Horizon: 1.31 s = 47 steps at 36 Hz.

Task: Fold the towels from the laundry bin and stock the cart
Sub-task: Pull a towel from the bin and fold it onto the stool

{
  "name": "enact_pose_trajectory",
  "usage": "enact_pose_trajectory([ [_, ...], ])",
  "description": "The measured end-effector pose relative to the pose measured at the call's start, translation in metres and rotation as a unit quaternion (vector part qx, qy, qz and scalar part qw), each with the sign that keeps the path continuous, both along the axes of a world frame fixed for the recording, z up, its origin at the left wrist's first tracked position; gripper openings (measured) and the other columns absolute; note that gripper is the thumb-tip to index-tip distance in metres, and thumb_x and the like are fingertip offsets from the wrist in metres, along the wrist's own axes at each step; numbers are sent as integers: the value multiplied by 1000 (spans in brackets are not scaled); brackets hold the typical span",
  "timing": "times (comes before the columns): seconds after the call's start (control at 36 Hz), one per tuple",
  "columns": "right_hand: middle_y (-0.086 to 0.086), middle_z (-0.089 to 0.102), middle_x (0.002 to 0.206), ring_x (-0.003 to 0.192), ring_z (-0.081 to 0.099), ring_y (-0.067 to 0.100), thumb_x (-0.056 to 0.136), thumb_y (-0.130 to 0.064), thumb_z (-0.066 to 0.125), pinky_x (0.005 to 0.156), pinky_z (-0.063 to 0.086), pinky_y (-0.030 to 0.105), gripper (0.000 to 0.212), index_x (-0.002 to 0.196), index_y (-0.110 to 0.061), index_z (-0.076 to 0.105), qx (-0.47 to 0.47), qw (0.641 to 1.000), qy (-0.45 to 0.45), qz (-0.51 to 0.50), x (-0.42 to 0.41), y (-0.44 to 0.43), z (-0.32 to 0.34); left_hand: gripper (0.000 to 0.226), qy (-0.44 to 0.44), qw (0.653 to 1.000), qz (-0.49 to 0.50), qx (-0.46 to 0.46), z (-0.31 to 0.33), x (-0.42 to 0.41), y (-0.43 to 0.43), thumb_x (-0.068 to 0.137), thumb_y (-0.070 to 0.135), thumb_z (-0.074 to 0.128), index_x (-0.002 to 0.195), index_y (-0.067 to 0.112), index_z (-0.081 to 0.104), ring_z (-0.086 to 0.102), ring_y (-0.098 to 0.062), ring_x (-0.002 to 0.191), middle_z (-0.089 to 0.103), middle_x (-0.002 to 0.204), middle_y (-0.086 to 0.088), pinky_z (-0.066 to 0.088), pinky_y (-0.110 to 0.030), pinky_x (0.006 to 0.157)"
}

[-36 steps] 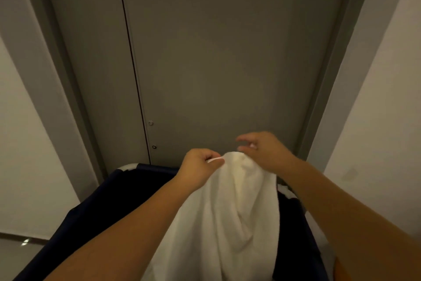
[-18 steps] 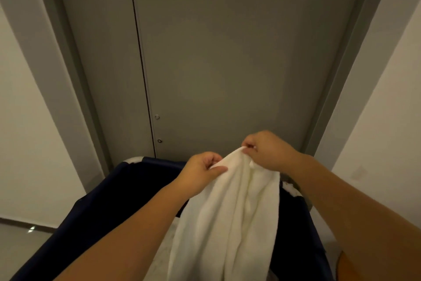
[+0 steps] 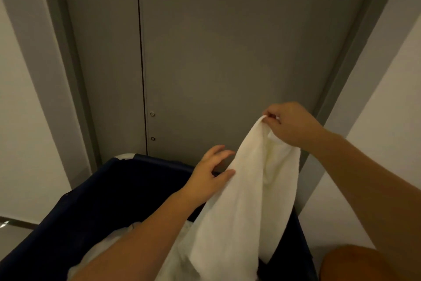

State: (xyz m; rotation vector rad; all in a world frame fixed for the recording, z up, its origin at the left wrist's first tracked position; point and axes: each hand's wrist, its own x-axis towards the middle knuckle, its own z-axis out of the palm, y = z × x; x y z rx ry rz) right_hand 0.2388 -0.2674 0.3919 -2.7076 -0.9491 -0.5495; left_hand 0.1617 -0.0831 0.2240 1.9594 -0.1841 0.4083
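The towel [image 3: 250, 189] hung unfolded above the bin [image 3: 102, 189], pinched at its top corner by the right hand [image 3: 289, 123]. The left hand [image 3: 209, 171] was at its left edge with fingers spread, gripping nothing. More white linen [image 3: 109, 246] lay in the bin. By this, folding looked barely started. No cart showed, so stocking was all left to do.

White towel [image 3: 246, 189] in pinch of right hand [image 3: 289, 126] above navy laundry bin [image 3: 109, 194]; left hand [image 3: 208, 175], fingers [image 3: 224, 154] spread, just beside it.
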Motion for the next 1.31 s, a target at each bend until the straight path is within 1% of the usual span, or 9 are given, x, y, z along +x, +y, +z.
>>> enact_pose_trajectory([
  [0.14,13,69,103,96,60,30,95,-18,53,80,40,30,22,107,-7,68,3,1000,-8,0,-3,0,-1,34,-78,994,-29,68,23,14,-18,91,27,66,122,39,58,38,2,128,29,148,15,31,-2,95],
  [0.22,12,68,102,96,59,29,96,-17,52,79,39,29,22,107,-7,68,-4,1000,-4,3,-4,-1,-4,37,-92,989,-25,114,28,24,-22,90,32,65,127,29,59,50,-7,120,43,142,11,42,-20,100],
  [0.36,11,68,105,97,59,28,97,-19,50,80,41,30,24,110,-8,67,-13,1000,8,-4,-2,-2,-9,29,-130,968,-4,214,26,30,-26,88,37,63,78,10,68,50,-10,68,61,79,-2,43,-28,62],
  [0.56,11,67,107,98,59,28,98,-20,49,81,41,29,25,111,-9,66,-15,1000,19,-18,5,-2,-13,44,29,989,-55,135,24,21,-18,85,27,72,57,7,44,37,-12,57,37,63,-4,31,-27,54],
  [0.69,12,65,109,92,56,23,99,-22,46,83,41,30,27,115,-9,64,-2,999,36,-38,9,-1,-15,50,171,976,-75,107,-18,8,0,77,48,74,63,4,54,51,-16,59,48,65,-6,41,-30,56],
  [0.78,13,64,109,88,51,19,100,-23,45,86,43,32,28,117,-8,62,-5,998,39,-46,8,-2,-17,53,191,971,-46,136,-45,-4,20,81,49,70,76,-3,63,55,-17,62,56,70,-8,47,-31,57],
  [1.08,14,65,105,87,55,23,99,-21,46,81,42,31,27,114,-6,63,-16,998,38,-55,17,3,-35,44,215,921,39,322,-111,-49,85,93,35,60,55,28,38,40,-5,57,39,61,8,32,-18,57],
  [1.22,15,65,104,91,58,27,98,-21,47,82,43,30,27,114,-7,63,-19,997,38,-57,20,5,-39,33,257,911,77,313,-134,-68,99,92,44,55,68,22,60,58,-11,77,59,78,5,48,-27,76],
  [1.31,15,65,103,88,57,26,98,-20,47,80,43,31,26,113,-6,64,-13,997,44,-65,23,3,-41,33,275,912,86,293,-144,-79,108,92,42,56,63,26,57,60,-12,73,57,71,6,49,-26,70],
])
